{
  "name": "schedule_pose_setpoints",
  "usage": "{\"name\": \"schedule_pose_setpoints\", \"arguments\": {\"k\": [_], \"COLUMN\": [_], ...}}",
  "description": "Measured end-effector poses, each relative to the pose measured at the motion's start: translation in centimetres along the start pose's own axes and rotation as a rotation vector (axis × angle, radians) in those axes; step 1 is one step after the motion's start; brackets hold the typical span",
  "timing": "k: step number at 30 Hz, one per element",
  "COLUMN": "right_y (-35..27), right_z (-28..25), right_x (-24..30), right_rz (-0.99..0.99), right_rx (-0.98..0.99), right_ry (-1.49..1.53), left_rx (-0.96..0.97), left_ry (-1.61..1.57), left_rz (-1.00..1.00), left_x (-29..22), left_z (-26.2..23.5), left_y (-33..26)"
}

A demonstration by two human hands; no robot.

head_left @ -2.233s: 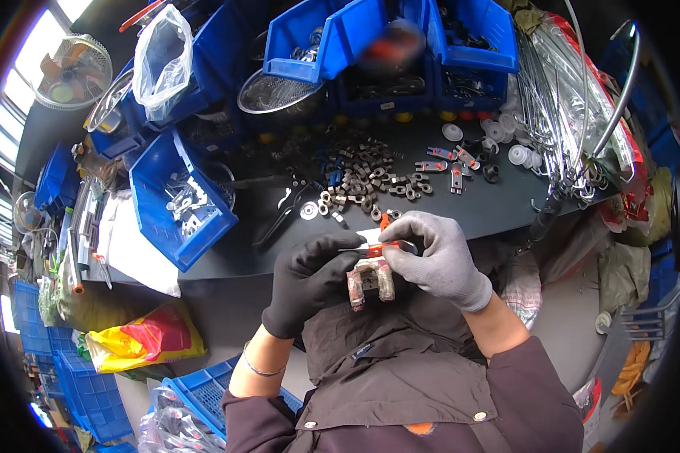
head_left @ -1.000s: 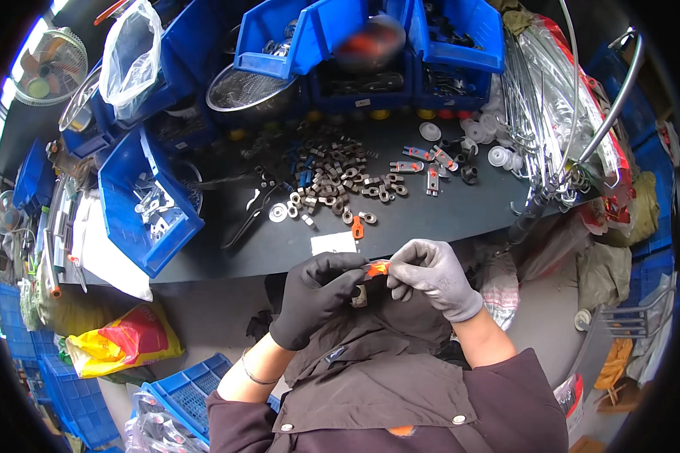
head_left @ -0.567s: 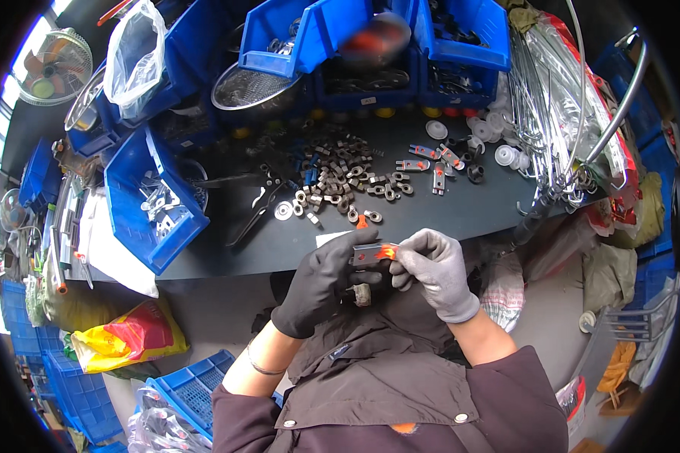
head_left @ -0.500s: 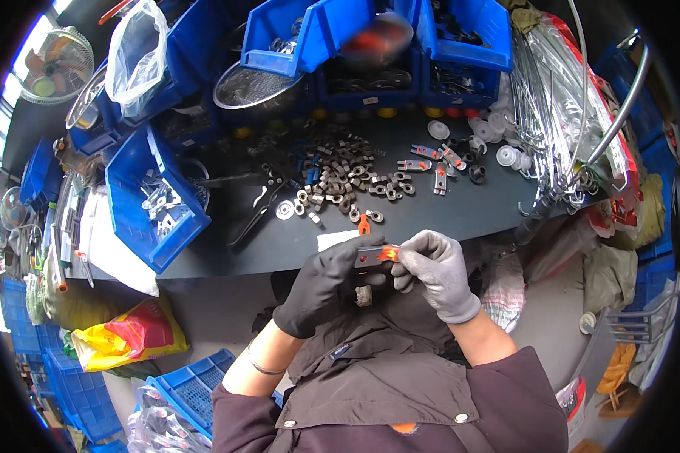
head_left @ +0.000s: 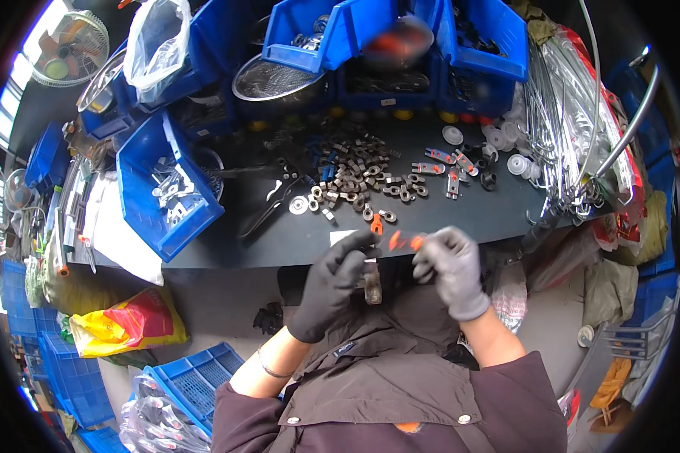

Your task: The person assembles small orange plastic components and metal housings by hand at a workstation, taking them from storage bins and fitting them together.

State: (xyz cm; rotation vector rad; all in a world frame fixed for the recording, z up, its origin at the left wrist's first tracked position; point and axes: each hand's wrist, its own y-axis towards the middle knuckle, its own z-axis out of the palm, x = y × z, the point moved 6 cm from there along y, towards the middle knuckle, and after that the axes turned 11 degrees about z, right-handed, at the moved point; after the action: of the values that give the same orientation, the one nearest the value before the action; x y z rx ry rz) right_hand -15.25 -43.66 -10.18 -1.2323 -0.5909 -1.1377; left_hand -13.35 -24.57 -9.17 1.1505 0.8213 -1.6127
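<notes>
Hands in gloves, raised together just in front of a dark worktop, seen from above. Left hand in a black glove, fingers curled narrow around a small metal part that hung below the palm. Right hand in a grey glove, fingers pinched on a small orange piece; a second orange piece just beside it, between the two hands, holder hard to tell. Both hands close, nearly touching at the fingertips.

Behind the hands, scattered on the worktop: heap of small grey metal fittings, one orange clip near the front edge, white washers to the right, dark pliers to the left. Farther back, row of blue bins; open blue bin of metal bits at left; round wire sieve; bundle of shiny metal rods at right. Yellow and red bag on the floor, lower left.
</notes>
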Motion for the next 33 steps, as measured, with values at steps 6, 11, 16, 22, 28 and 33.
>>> {"name": "schedule_pose_setpoints", "arguments": {"k": [6, 11, 16, 22, 28, 33], "right_y": [7.6, 10.7, 4.3, 5.0, 4.7, 3.9], "right_z": [-13.4, -15.3, 0.2, 5.6, 4.7, 5.4], "right_x": [5.2, 6.2, 4.5, -0.3, -0.8, -0.5], "right_rz": [-0.337, -0.483, -0.825, -0.647, -0.657, -0.795], "right_rx": [-0.437, -0.739, -0.308, -0.277, -0.228, -0.212], "right_ry": [-0.161, -0.914, -0.983, -1.317, -1.309, -1.359], "left_rx": [-0.11, -0.307, -0.656, -0.571, -0.408, -0.429], "left_ry": [0.397, 0.814, 0.994, 1.585, 1.576, 1.681], "left_rz": [0.29, 0.676, 0.861, 0.194, -0.184, 0.027], "left_x": [-2.7, -9.6, -14.5, -16.7, -14.6, -15.4], "left_z": [-4.2, -8.1, -18.8, -26.3, -26.4, -25.7], "left_y": [0.1, -0.8, 0.1, 7.4, 10.8, 10.0]}}
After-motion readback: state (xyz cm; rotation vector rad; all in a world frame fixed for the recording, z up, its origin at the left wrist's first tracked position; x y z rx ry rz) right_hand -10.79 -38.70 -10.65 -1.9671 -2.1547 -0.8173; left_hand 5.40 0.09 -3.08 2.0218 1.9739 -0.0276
